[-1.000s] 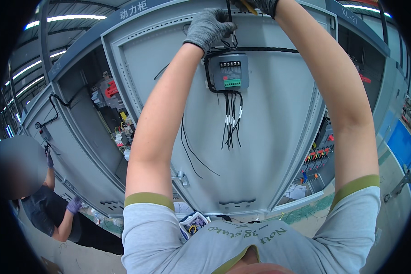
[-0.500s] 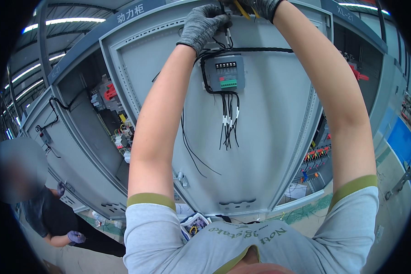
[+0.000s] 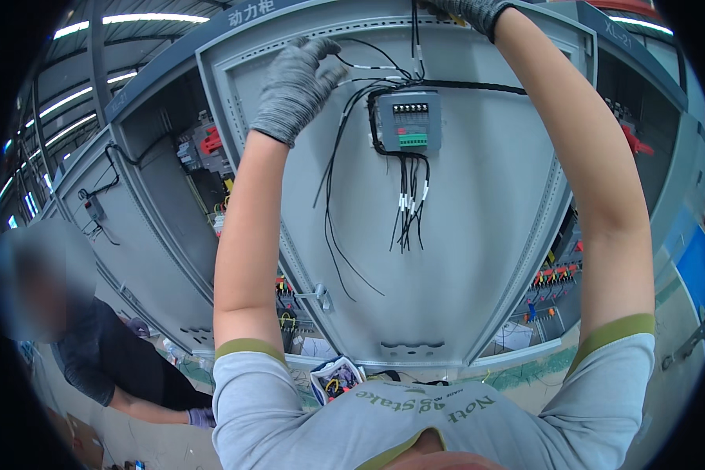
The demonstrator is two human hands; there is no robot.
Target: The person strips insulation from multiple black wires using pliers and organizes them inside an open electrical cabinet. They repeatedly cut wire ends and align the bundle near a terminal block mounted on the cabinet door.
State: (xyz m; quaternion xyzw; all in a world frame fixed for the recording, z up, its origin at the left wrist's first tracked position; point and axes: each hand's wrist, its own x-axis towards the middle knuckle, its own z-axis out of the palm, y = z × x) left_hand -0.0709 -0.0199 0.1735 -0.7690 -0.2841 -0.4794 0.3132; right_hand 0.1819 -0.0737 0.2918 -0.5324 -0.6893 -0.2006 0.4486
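Observation:
My left hand (image 3: 294, 90), in a grey knit glove, is raised at the upper left of a grey cabinet door. Its fingers are spread, with thumb and fingertips beside the ends of thin black wires (image 3: 372, 67) that carry white sleeves. At the top edge my right hand (image 3: 478, 14), gloved alike, is closed around yellow-handled pliers (image 3: 456, 19); the frame cuts off most of both. Below the hands a grey module (image 3: 411, 117) with a green terminal block is mounted on the door (image 3: 462, 235). Labelled black wires (image 3: 407, 200) hang loose under it.
A black wrapped wire bundle (image 3: 478, 86) runs across the door. Behind and beside it stand open cabinets with breakers (image 3: 211, 141). A co-worker (image 3: 117, 352) bends at the left. A box of tools and wires (image 3: 335, 380) sits below the door.
My left hand has moved left and down and its fingers have opened. Several wires now fan out leftward toward it. The right hand has shifted slightly right. The co-worker has bent lower.

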